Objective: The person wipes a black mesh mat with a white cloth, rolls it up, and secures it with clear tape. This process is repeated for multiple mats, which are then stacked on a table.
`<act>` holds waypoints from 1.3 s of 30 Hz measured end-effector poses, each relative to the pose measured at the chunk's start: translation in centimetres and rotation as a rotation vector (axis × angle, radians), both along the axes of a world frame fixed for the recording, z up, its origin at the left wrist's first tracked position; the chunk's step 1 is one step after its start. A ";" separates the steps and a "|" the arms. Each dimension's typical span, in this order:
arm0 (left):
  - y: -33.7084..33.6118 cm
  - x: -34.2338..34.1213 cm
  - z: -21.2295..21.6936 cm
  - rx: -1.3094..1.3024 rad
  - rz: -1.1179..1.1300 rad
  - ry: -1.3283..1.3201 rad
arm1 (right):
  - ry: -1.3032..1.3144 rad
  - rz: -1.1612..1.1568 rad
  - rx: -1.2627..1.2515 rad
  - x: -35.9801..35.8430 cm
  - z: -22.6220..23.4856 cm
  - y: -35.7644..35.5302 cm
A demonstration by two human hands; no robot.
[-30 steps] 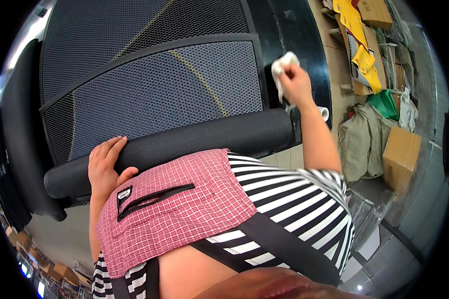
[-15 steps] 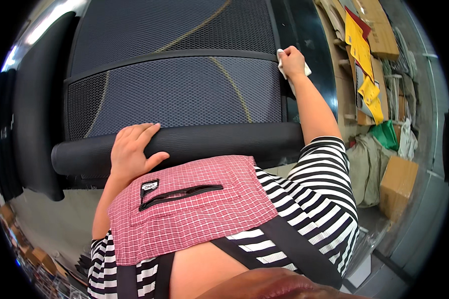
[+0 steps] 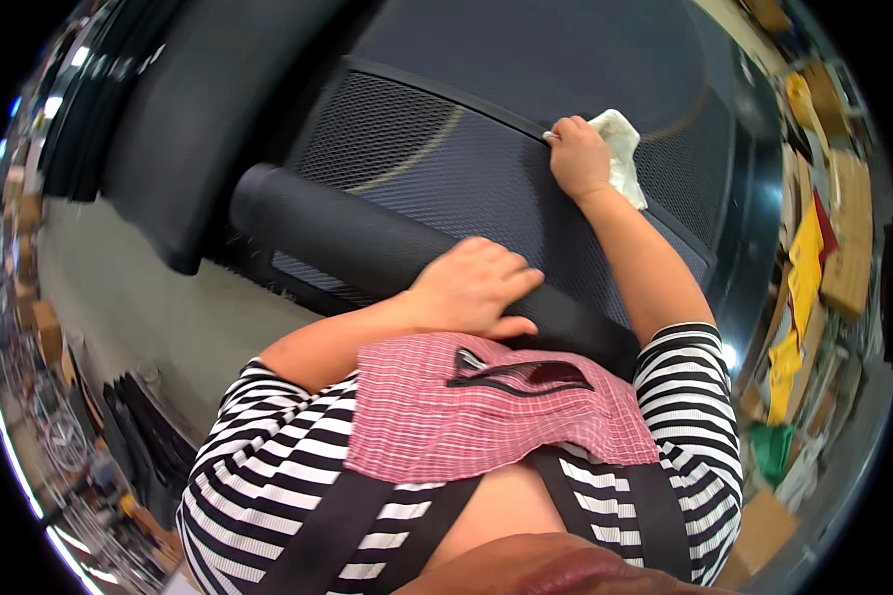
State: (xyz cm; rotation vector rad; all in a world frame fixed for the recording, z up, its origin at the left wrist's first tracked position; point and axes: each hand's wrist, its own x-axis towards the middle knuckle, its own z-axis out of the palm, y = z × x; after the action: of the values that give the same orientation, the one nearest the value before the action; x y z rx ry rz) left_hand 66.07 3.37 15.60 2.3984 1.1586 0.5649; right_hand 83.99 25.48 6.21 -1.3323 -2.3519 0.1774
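Observation:
A large dark mat (image 3: 397, 213) with a mesh-like texture, curved yellowish lines and a black band across it lies before me. Its near end is a thick black roll (image 3: 352, 226). My left hand (image 3: 476, 286) rests on that roll, fingers spread and holding nothing. Farther up, my right hand (image 3: 577, 159) is closed on a white cloth (image 3: 620, 159), pressed to the mat along the black band. Part of the cloth hangs out to the right of the hand.
Black sheet material (image 3: 193, 129) drapes down at the left, beside a grey floor (image 3: 139, 288). Cardboard boxes (image 3: 848, 238), yellow material (image 3: 804, 268) and a green bag (image 3: 772, 451) are along the right side. Dark folded pieces (image 3: 144, 431) lie at the lower left.
My right hand has moved with the cloth from the mat's right edge inward along the black band. My left hand has slid rightward along the roll. The view has turned.

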 end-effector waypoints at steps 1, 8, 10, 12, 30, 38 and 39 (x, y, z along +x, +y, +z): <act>0.1 -0.3 -0.3 0.003 -0.014 -0.018 | -0.006 0.039 -0.002 -3.4 -0.1 0.3; 0.4 -0.7 -3.0 0.069 -0.101 -0.105 | 0.009 0.216 0.003 -21.9 -0.4 4.0; 0.1 -0.8 -3.4 0.073 -0.098 -0.171 | 0.028 0.247 0.031 -26.4 -0.8 5.0; 0.0 -0.8 -3.8 0.047 -0.102 -0.191 | 0.043 0.296 0.050 -30.2 -1.1 6.0; 0.2 -1.3 -4.4 0.084 -0.088 -0.310 | 0.042 0.652 0.259 -31.7 -1.0 4.4; 0.1 -1.3 -5.1 0.093 -0.074 -0.286 | 0.046 1.149 -0.106 -35.2 0.5 -5.1; 0.0 -1.4 -4.8 0.096 -0.069 -0.284 | 0.054 1.185 -0.089 -35.1 0.8 -5.2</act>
State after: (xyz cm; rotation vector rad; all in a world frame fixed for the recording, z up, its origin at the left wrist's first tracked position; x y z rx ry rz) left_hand 64.67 3.41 10.80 2.3299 0.9428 0.9231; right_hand 48.84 20.24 6.96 0.1963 -2.7748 0.6354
